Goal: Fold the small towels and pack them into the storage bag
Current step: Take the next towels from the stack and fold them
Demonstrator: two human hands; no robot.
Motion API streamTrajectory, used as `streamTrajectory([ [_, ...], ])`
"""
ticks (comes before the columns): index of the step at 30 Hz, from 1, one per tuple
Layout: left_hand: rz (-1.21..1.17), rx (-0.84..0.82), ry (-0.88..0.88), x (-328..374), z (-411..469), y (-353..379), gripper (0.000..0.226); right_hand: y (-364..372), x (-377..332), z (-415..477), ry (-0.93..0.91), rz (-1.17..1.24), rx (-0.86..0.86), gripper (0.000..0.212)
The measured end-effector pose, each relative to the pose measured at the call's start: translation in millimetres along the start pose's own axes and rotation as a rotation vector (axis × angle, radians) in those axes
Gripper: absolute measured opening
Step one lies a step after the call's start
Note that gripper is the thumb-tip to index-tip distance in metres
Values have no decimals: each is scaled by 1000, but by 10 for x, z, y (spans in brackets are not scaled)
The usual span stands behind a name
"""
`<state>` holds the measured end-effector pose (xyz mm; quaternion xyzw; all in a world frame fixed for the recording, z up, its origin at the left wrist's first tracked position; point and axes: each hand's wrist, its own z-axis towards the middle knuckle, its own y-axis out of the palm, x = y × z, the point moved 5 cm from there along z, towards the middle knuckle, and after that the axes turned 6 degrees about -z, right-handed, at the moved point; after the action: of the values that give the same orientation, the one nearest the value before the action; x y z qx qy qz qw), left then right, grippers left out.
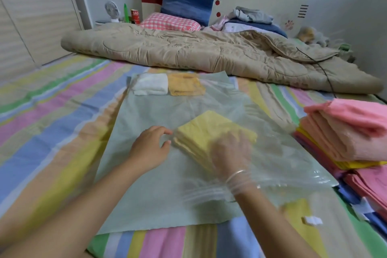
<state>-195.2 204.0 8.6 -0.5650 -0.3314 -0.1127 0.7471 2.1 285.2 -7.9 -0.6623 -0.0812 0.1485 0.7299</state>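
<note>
A large storage bag with a clear top and pale green backing lies flat on the striped bed. Inside it, at the far end, sit a folded white towel and a folded orange towel side by side. My right hand reaches in through the bag's near opening and holds the near corner of a folded yellow towel; it looks blurred through the plastic. My left hand rests on top of the bag just left of that towel, fingers loosely curled and holding nothing.
A stack of pink, peach and yellow towels sits at the right edge of the bed. A beige quilt lies bunched across the far half, pillows behind it. A small white clip lies near my right forearm.
</note>
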Motion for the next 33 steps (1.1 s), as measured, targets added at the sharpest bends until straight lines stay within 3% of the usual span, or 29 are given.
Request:
streamTrajectory([
  [3, 61, -26, 68, 86, 141, 86, 36, 6, -322, -13, -155, 3, -53, 53],
  [8, 211, -103, -6, 13, 522, 238, 52, 48, -325, 397, 247, 62, -243, 82],
  [14, 286, -161, -167, -198, 1021, 373, 64, 256, -463, 902, 335, -10, -263, 83],
  [20, 394, -228, -198, -504, 1055, 592, 73, 452, -380, 1428, 167, -93, -151, 78],
  [25, 397, -198, -183, -562, 1055, 620, 105, 453, -328, 1771, -21, -104, -116, 78],
  [29, 378, -159, -184, -485, 1076, 576, 103, 398, -270, 1790, -93, -34, -85, 73],
  [33, 345, -67, -105, -279, 1145, 467, 76, 263, -32, 1544, 135, -77, -59, 75],
])
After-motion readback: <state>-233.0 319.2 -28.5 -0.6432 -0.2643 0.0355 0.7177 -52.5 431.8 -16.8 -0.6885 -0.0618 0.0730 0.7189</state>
